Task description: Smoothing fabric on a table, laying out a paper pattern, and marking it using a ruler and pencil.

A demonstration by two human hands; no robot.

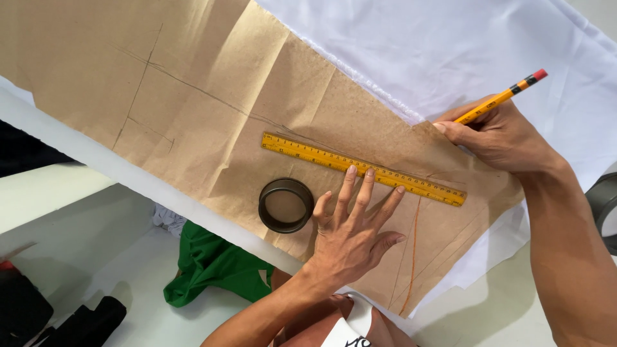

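A sheet of creased brown paper [193, 96] with pencil lines lies over white cloth [450, 45]. A yellow ruler [308, 153] rests slanted across the paper. My left hand [353, 231] lies flat with fingers spread, its fingertips pressing the ruler's near edge. My right hand [501, 138] is shut on a yellow pencil [508, 96] with a red eraser end, its tip hidden by the fingers near the paper's upper right edge, just past the ruler's right end. An orange line [413, 244] runs down the paper below the ruler.
A dark ring-shaped roll of tape [286, 205] sits on the paper left of my left hand. Green cloth [212, 263] and dark objects [71, 321] lie on the pale floor below the table edge. Another dark roll [607, 205] shows at the right edge.
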